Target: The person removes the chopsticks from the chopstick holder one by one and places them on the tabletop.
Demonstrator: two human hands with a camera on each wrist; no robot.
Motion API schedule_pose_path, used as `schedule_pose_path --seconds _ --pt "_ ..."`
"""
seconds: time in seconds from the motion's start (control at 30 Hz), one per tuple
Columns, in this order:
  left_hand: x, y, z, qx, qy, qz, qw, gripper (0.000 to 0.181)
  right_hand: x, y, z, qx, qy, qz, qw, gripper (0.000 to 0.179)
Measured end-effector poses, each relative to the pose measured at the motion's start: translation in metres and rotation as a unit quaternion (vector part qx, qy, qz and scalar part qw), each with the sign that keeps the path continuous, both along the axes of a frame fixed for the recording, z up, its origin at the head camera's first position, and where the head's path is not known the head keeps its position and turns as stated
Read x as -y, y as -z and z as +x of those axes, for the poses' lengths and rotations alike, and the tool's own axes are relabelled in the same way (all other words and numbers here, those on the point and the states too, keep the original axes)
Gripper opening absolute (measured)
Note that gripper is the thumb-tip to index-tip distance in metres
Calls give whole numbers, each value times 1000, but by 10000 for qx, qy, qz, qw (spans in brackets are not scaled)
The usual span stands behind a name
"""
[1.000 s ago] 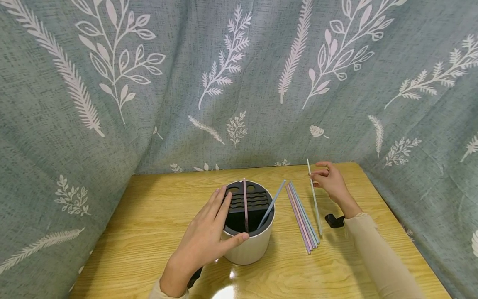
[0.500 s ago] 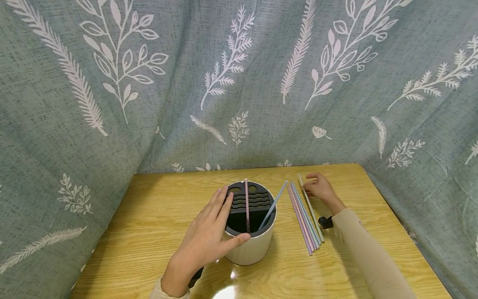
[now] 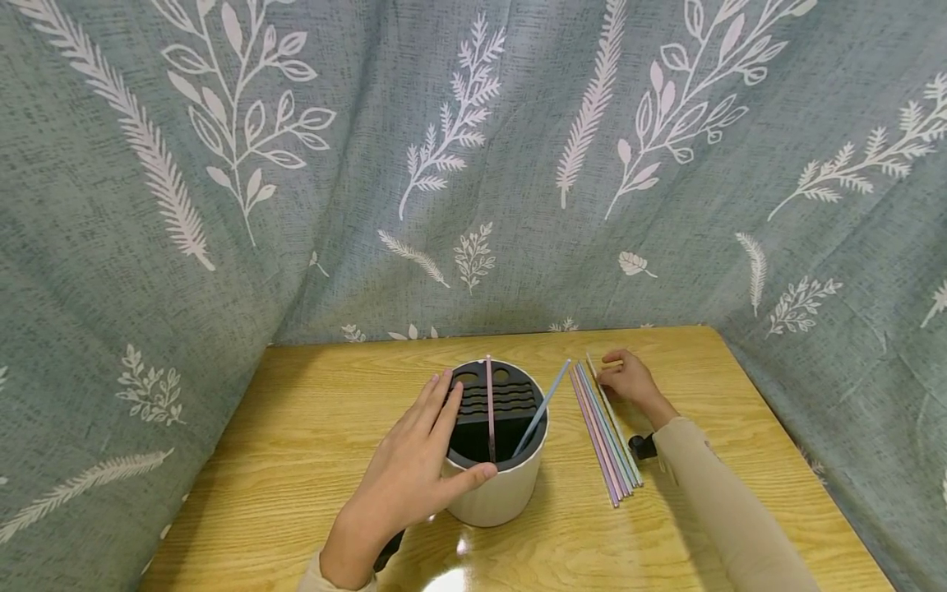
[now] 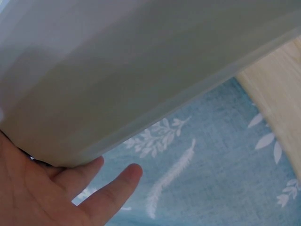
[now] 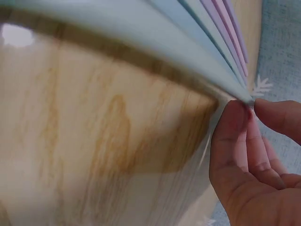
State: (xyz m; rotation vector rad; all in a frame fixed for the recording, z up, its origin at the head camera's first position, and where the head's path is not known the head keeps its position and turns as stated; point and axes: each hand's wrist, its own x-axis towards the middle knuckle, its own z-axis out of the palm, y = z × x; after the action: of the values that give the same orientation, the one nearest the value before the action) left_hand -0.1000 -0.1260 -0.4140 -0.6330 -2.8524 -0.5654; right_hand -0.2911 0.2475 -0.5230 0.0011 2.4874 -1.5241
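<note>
A white round holder (image 3: 491, 500) with a black slotted insert (image 3: 510, 386) stands on the table. A pink straw (image 3: 490, 395) and a blue straw (image 3: 543, 404) lean out of it. My left hand (image 3: 407, 460) rests with extended fingers against the holder's left side and rim; in the left wrist view, the holder's wall (image 4: 141, 70) fills much of the frame. At the right, my right hand (image 3: 627, 382) pinches the far end of a pale green straw (image 5: 197, 70) between thumb and fingertips. That straw lies along the right side of several pastel straws (image 3: 596, 427).
The wooden table (image 3: 325, 403) meets a green leaf-patterned curtain (image 3: 355, 205) along its back and sides. A black wrist device (image 3: 642, 446) sits under my right wrist, close to the straws. Light glares on the table near its front.
My right hand has moved left and down with the pale green straw, bringing it from apart to alongside the other straws. The left hand keeps its place on the holder.
</note>
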Motion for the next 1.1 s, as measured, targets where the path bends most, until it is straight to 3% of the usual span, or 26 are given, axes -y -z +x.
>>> schedule_pose_path --seconds 0.37,0.5,0.6,0.7,0.87,1.0,1.1 --pt "0 0 0 -22 17 5 10000 103 -4 -2 6 -146 104 -83 9998 42" --pt "0 0 0 -13 39 18 10000 103 -3 -13 23 -535 94 -500 9973 44" --pt "0 0 0 -7 28 20 10000 103 6 -30 40 -1005 31 -984 9901 41" --pt "0 0 0 -2 8 10 10000 103 20 -50 60 -1472 -58 -1465 9782 37" --pt "0 1 1 -79 36 60 9999 103 46 -80 98 -2140 -436 -2397 9459 32" --pt "0 2 0 -225 18 119 9997 103 65 -97 121 -2541 -797 -2951 9176 32" --pt "0 2 0 -258 -5 114 9996 103 79 -106 133 -2705 -931 -3192 9035 33"
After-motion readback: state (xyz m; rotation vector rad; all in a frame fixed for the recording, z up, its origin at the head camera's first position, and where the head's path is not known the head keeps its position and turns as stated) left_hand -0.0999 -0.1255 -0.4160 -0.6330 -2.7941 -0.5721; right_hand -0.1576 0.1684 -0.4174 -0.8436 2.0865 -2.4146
